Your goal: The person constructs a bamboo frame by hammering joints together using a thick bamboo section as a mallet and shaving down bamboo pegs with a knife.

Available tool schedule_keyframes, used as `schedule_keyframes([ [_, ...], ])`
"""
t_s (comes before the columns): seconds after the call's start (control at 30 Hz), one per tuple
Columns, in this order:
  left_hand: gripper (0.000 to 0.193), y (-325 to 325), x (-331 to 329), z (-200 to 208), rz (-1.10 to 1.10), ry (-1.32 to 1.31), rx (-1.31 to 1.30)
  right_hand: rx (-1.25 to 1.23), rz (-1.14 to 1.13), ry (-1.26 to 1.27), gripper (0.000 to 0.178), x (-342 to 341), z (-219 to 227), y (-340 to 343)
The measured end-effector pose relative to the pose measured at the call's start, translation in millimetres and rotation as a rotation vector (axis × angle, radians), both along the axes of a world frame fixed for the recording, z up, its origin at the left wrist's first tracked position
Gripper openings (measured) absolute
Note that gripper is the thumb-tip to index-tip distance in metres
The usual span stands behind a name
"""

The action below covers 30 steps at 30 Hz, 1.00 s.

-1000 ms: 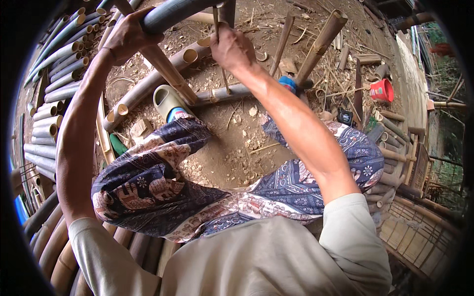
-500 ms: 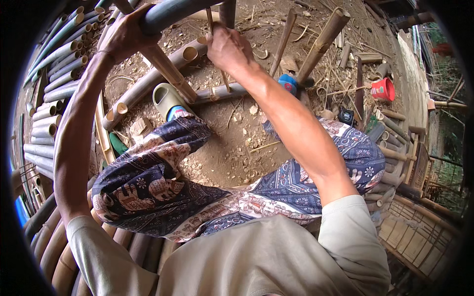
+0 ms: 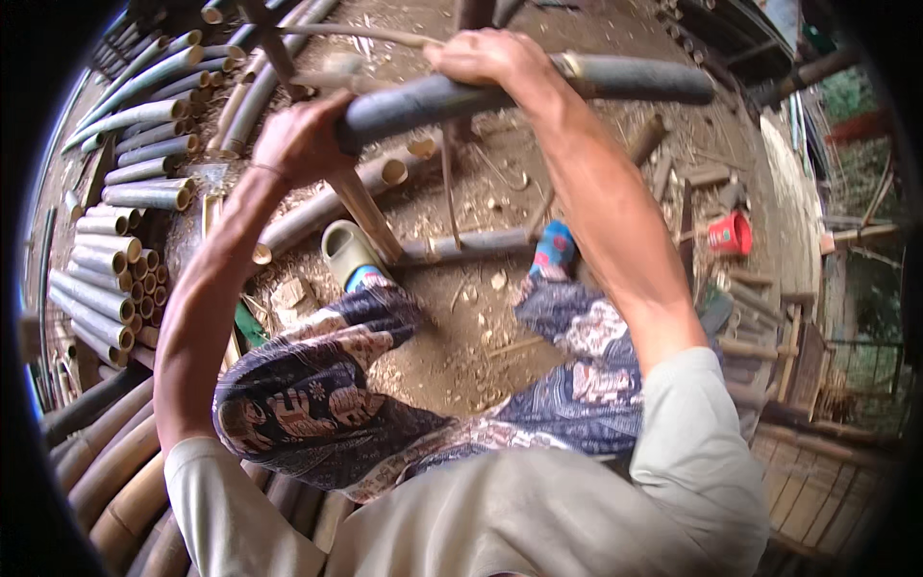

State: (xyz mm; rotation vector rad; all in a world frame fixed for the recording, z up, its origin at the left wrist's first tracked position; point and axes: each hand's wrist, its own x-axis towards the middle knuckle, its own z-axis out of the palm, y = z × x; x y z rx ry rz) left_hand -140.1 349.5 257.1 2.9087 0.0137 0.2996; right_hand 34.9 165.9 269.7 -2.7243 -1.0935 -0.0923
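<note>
A dark, thick bamboo pole [image 3: 413, 109] lies crosswise in front of me, above the ground. My left hand [image 3: 303, 141] is closed around its left end. Farther right, my right hand [image 3: 492, 60] is curled over the top of the pole, its fingertips partly hidden. A thin stick [image 3: 370, 34] runs from the left up to the right hand; I cannot tell whether the hand holds it. Beneath the pole, a thin upright stick [image 3: 449, 188] reaches down to a bamboo crosspiece [image 3: 471, 247] near the ground. A slanting bamboo leg [image 3: 363, 216] stands below my left hand.
Cut bamboo tubes [image 3: 115, 293] are stacked at the left. More bamboo tubes [image 3: 336, 202] lie on the ground, which is strewn with wood chips. A red cup [image 3: 729, 234] sits at the right. My feet, one in a green clog [image 3: 348, 252], one in a blue sock [image 3: 555, 248], flank the crosspiece.
My right hand has left the thin upright stick and moved onto the pole. The view has shifted, so the pole appears lower and more of its right end shows. My left hand stays on it.
</note>
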Motion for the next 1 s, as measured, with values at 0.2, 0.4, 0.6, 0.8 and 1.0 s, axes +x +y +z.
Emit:
schedule_keyframes([
  [0.2, 0.049, 4, 9, -4, 0.032, 0.016, -0.035, -0.079, -0.072, 0.103, 0.058, -5, 54, 24],
  [0.4, 0.042, -1, -1, -13, 0.001, -0.012, 0.015, 0.213, 0.196, 0.471, 0.043, -12, 12, 11],
  [0.6, 0.047, 0, -4, -15, 0.002, -0.038, -0.011, 0.824, 0.484, 0.477, 0.028, -2, 12, 33],
  [0.8, 0.052, -13, -10, -26, 0.024, 0.167, 0.019, 0.277, 0.241, 0.341, 0.051, -32, 6, 20],
  [1.0, 0.069, 1, 7, -18, -0.001, 0.016, -0.042, 0.539, 0.603, -0.429, 0.029, -45, 55, -95],
])
